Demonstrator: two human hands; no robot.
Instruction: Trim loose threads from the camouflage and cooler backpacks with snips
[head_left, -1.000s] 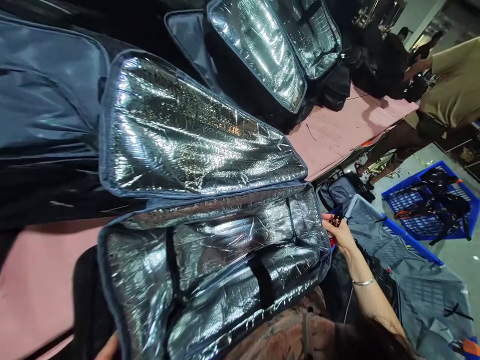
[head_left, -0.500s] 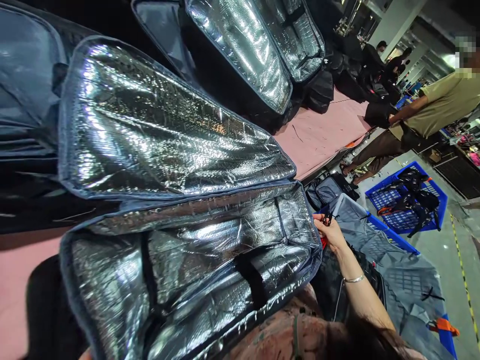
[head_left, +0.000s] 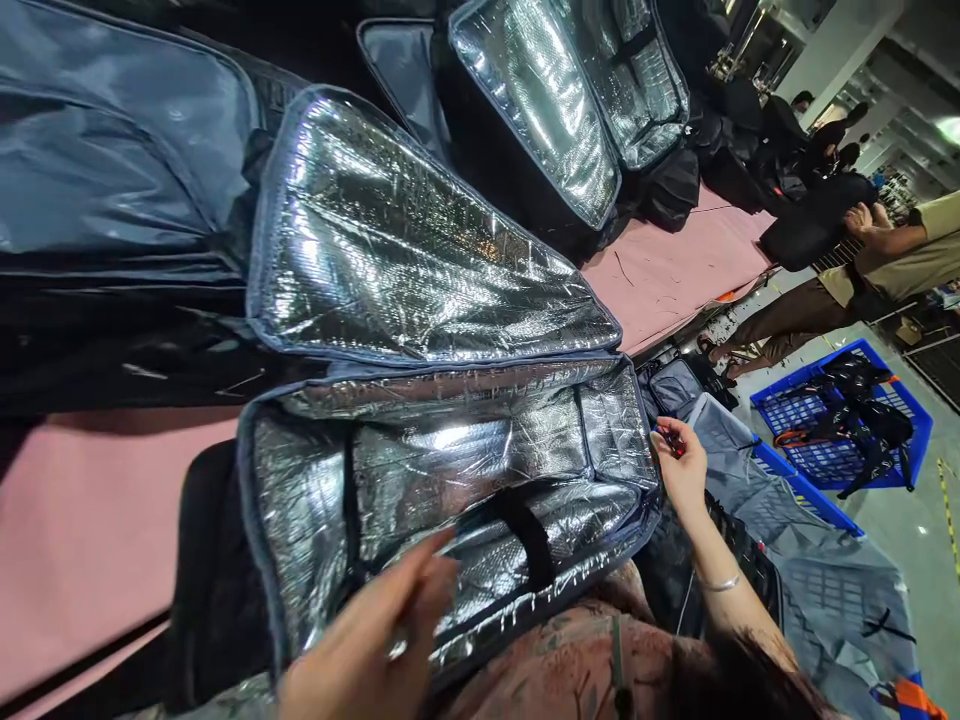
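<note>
An insulated bag (head_left: 465,440) with a crinkled silver lining lies unzipped in front of me, its lid (head_left: 420,250) folded back. Black straps cross the inside. My right hand (head_left: 682,470) is closed at the bag's far right end, round a small black-and-red item (head_left: 673,440) whose kind I cannot make out. Over the bag's near side is my left hand (head_left: 375,630), smeared by motion, its fingers pointing towards the inner black strap (head_left: 525,535). Whether it touches the lining I cannot tell.
Another silver-lined bag (head_left: 540,110) stands opened behind, and a grey-blue panel (head_left: 112,140) lies at left. The table has a pink cover (head_left: 667,270). On the right, a blue crate (head_left: 919,420) holds black items, and a person (head_left: 885,260) handles a black piece.
My left hand has come into view over the bag's near side. The view has shifted, so the bags sit further right. My right hand stays at the bag's right end.
</note>
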